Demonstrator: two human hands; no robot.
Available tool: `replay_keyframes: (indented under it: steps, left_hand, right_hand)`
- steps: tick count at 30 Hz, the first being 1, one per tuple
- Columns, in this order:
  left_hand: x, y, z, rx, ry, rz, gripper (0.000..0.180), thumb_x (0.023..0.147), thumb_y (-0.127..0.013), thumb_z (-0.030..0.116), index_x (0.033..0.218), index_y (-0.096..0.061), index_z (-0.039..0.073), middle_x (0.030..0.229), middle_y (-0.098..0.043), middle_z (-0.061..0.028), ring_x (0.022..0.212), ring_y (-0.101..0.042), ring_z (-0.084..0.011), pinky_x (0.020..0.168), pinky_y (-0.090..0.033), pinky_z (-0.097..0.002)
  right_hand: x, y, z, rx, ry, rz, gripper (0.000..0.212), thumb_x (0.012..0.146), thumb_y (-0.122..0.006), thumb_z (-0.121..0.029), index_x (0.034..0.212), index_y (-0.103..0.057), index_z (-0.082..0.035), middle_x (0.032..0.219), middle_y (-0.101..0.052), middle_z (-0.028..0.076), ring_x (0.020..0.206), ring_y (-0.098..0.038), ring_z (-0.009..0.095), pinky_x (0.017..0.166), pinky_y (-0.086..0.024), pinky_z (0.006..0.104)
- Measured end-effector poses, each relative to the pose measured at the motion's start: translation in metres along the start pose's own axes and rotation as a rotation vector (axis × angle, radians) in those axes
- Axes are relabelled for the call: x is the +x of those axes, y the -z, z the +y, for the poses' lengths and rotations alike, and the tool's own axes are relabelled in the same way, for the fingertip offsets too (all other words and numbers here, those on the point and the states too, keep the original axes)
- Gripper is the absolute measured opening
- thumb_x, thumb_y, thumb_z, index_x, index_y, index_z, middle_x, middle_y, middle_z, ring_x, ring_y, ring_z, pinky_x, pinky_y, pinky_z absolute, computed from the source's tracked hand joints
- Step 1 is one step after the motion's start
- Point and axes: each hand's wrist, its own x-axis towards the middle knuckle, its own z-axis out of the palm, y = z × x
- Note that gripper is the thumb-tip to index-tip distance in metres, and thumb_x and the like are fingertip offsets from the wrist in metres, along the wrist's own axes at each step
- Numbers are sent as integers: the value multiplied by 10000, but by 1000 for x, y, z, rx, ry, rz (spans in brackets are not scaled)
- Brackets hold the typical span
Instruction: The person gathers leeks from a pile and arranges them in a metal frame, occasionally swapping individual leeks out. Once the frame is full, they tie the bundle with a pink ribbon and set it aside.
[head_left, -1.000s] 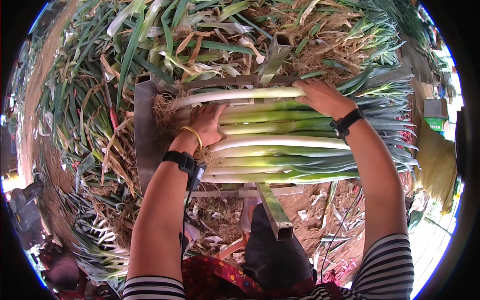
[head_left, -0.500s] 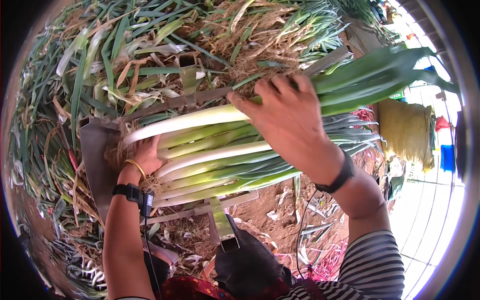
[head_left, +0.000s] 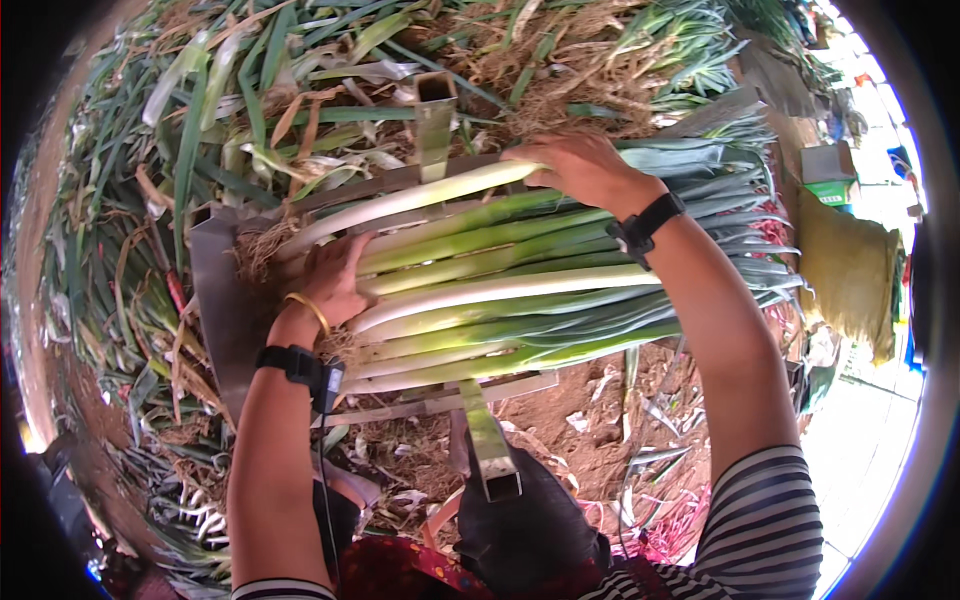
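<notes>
A row of long green onions (head_left: 480, 236), white at the root ends and green toward the right, lies across a metal rack (head_left: 225, 300). Along the far side, one green onion (head_left: 430, 193) has a thick white stalk and brown roots at its left end. My right hand (head_left: 580, 170) is closed around that onion where white meets green, its fingertips partly hidden. My left hand (head_left: 335, 280) lies over the root ends, fingers apart, touching the stalks beside it; some fingers are out of sight. A yellow bangle and a black strap circle the left wrist.
Loose green onions and dry leaves (head_left: 130, 250) are heaped left of and beyond the rack. Metal posts (head_left: 433, 125) rise at its far and near sides. Reddish soil (head_left: 560, 425) with scraps, pink strands (head_left: 655, 540) and a yellowish sack (head_left: 845, 265) lie around it.
My right hand has moved away from me to the rack's far edge, and the onion's green leaves have come down among the others. My left hand stays at the root ends. The view has shifted slightly.
</notes>
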Motion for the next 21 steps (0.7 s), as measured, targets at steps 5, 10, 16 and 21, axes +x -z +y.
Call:
replay_keyframes:
  steps: [5,10,16,21]
  left_hand:
    - [0,0,0,-20,56,-39,861,676,-749,196,1393,-272,213,1379,-366,-129,1295,-296,-332,1105,-145,-458]
    - [2,0,-1,6,7,-26,889,670,-757,232,1403,-252,229,1387,-352,-125,1300,-288,-334,1102,-152,-474]
    - [0,3,-9,-60,-61,57,822,667,-765,263,1367,-341,183,1345,-406,-156,1260,-359,-327,1071,-255,-432]
    - [19,20,4,-185,59,417,650,746,-723,293,1300,-429,122,1289,-455,-182,1213,-412,-341,1030,-323,-405]
  right_hand:
    - [-14,-6,-13,-175,49,173,429,839,-602,-230,1258,-522,-276,1056,-582,52,970,-557,266,840,-443,420]
    - [1,-29,-8,-78,28,53,418,882,-546,-303,1295,-481,-293,1101,-558,112,1016,-540,294,874,-434,415]
    - [15,-37,5,141,-56,-317,406,956,-364,-433,1338,-415,-307,1284,-482,152,1166,-468,327,986,-372,417]
    - [13,-42,16,253,-73,-328,424,958,-339,-452,1315,-458,-256,1232,-524,147,1144,-481,334,984,-371,407]
